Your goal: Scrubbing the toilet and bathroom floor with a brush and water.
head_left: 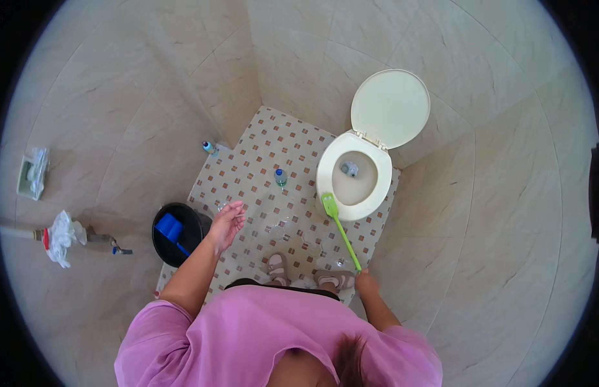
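My right hand grips the handle end of a long bright green toilet brush. Its flat head lies over the near left part of the seat of a cream toilet. The lid is raised, and the bowl shows water at its bottom. My left hand hangs in the air with loosely bent fingers and nothing in it. Close to its left stands a black bucket with a blue dipper inside.
A bottle with a blue cap stands on the wet patterned tile floor. Another small bottle is by the left wall. That wall carries a tap with white plastic tied on its pipe, and a soap dish.
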The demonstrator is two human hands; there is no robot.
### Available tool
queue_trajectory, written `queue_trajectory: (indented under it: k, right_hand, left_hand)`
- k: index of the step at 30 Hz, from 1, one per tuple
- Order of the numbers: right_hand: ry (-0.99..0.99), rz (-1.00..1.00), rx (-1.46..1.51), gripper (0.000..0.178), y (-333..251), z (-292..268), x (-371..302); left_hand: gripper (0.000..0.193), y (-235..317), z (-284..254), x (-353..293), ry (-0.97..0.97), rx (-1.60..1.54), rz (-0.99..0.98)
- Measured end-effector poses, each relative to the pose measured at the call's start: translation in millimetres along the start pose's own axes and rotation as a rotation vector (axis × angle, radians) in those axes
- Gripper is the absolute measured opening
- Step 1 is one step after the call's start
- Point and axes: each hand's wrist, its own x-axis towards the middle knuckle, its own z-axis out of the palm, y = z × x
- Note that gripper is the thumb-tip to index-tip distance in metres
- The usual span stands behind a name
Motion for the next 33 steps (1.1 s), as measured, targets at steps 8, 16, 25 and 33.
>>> queue_trajectory:
  k: [8, 16, 25, 33]
  right_hand:
    - [0.046, -0.019, -0.026, 0.03, -91, -76, 58]
    - [-0.009, 0.039, 0.045, 0.032, -21, -21, 7]
    - [0.025, 0.058, 0.071, 0.033, -25, -18, 7]
    - [0.092, 0.224, 0.143, 0.032, 6, -39, -15]
  left_hand:
    - [0.021, 1, -1, 0, 0.039, -0.033, 0.06]
    - [0.022, 4, -16, -9, 0.06, -0.068, 0.058]
    - [0.023, 11, 5, 1, -0.029, -0.032, 0.056]
    - [0.023, 7, 18, 11, -0.05, -0.029, 0.042]
